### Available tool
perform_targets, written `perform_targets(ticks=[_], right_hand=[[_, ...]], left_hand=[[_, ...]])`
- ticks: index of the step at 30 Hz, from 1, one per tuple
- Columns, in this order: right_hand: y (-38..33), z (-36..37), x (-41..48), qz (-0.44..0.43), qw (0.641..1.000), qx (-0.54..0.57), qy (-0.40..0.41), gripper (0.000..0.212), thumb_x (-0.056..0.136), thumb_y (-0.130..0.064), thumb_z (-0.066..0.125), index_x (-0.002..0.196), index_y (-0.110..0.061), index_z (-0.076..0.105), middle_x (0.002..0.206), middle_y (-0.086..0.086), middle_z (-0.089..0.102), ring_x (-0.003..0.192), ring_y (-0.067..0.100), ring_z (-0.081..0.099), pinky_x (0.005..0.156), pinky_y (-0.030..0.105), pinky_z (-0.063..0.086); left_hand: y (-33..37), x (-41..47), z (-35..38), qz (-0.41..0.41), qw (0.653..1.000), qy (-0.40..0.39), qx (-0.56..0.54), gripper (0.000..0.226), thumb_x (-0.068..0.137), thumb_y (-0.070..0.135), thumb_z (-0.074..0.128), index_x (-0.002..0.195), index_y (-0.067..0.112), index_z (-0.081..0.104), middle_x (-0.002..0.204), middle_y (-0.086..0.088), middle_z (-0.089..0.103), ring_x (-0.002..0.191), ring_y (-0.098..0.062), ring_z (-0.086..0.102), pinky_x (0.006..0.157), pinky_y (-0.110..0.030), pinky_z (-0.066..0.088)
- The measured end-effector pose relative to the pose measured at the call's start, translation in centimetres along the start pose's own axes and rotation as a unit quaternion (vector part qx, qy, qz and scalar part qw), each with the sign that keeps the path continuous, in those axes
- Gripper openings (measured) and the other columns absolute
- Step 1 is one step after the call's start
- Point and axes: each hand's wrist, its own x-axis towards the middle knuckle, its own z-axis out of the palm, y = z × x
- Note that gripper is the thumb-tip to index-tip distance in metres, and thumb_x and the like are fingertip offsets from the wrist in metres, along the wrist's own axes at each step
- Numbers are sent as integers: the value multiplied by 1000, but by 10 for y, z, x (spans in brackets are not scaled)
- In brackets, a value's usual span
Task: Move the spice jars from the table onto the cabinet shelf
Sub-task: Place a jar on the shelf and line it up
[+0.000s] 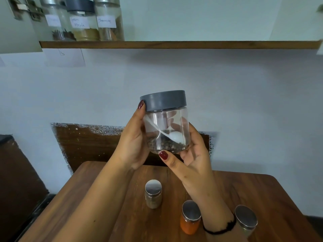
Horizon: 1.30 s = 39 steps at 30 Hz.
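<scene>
since the left hand and right hand both grip the grey-lidded jar, raise it upright onto the shelf

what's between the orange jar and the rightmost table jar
Head view: the right wrist, with a black band, crosses between the orange jar and rightmost jar.

Mid-frame, the left hand and right hand curl their fingers round a clear round jar with a grey lid, dark peppercorns and a white spoon inside. Below, three small steel-lidded jars stand on the brown wooden counter; labelled glass jars stand on the wooden shelf, upper left
</scene>
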Motion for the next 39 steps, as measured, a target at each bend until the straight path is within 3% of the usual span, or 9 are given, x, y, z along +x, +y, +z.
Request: perform_targets(ticks=[7,11,14,17,22,26,30,36,39], right_hand=[[-10,-3,-12,-65,994,-64,55,92,68,-51,83,143,-14,45,136,-2,59,130,20,56,102,37,51],[-10,-1,-19,-118,976,-134,124,96,66,-59,81,143,-12,46,136,0,55,128,18,56,99,30,52],[-8,-2,-19,-170,947,-220,158,94,66,-46,85,142,-7,45,131,2,53,125,20,56,97,31,53],[-4,5,-23,-183,934,-263,159,91,68,-33,85,141,1,44,130,10,51,125,18,54,99,24,48],[-17,-1,-7,-62,990,-117,43,65,87,-42,71,139,-15,45,133,0,54,137,24,47,94,15,50],[-14,8,-9,-67,990,-119,45,104,72,-62,76,154,-23,26,151,-6,44,135,18,50,102,23,48],[-11,19,-1,-48,991,-115,49,100,66,-65,79,149,-28,36,142,-14,53,129,12,56,98,25,51],[-3,33,7,-81,983,-124,108,93,65,-59,82,143,-23,46,138,-4,57,122,15,61,91,21,54],[-13,39,10,-92,983,-122,104,92,61,-54,86,142,-28,49,140,0,56,125,18,59,93,23,55]], left_hand=[[2,-13,23,0,1000,21,-9,69,94,59,41,140,11,53,134,-23,60,124,-35,59,106,-51,47],[1,-20,26,9,995,57,76,54,102,54,34,135,18,57,127,-12,69,119,-27,65,99,-48,52],[-4,-31,27,4,990,39,133,57,91,60,44,128,20,61,119,-6,73,113,-22,69,94,-40,55],[-9,-39,25,23,987,10,158,44,91,40,55,122,11,64,113,-8,75,106,-21,72,85,-26,56],[-5,-35,10,29,995,9,97,43,88,42,58,119,15,69,115,-10,74,109,-24,70,87,-26,57],[2,-31,1,15,998,1,68,54,93,50,55,133,15,60,128,-14,68,121,-29,64,98,-37,55],[6,-25,-10,3,998,-9,70,43,91,50,58,123,23,70,124,-12,70,117,-28,66,96,-36,56],[15,-13,-19,-10,997,-18,75,27,92,45,54,102,37,78,110,1,77,105,-14,72,82,-23,57],[19,-11,-23,-4,996,-16,89,38,88,56,54,111,34,75,118,-2,74,112,-17,69,90,-25,56]])
